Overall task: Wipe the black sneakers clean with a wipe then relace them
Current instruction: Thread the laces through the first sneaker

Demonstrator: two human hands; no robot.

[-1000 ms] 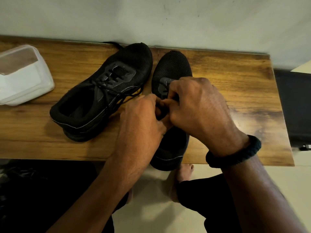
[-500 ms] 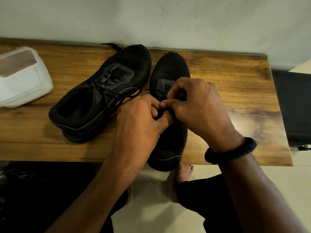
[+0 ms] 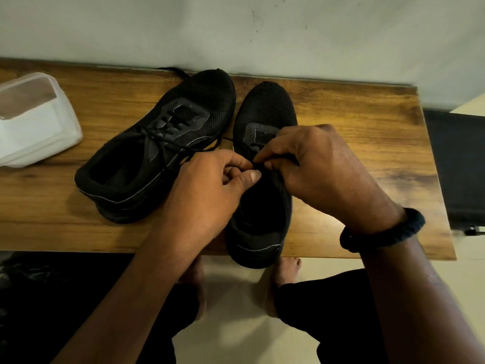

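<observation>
- Centre of frame, on the wooden table (image 3: 367, 122): centre sneaker (image 3: 265, 106), heel overhanging the near edge.
- Left hand (image 3: 210, 185), right hand (image 3: 315, 166) — both curled, fingertips pinching its lace (image 3: 236, 143).
- Just left, touching toe to toe: second sneaker (image 3: 162, 153), laced.
- Upper left: white tub (image 3: 34, 122).

Two black sneakers are sitting here — a left sneaker (image 3: 157, 158) and a right sneaker (image 3: 265, 109) — each carrying one lace, the left lace (image 3: 164, 151) and the right lace (image 3: 237, 143), two in all. Two hands are working, the left hand (image 3: 207, 190) and the right hand (image 3: 322, 169). One wooden table (image 3: 367, 122) is bearing one white tub (image 3: 36, 127), one dark wristband (image 3: 383, 232) is circling a wrist, and two bare feet are showing, left foot (image 3: 194, 281) and right foot (image 3: 286, 271).
</observation>
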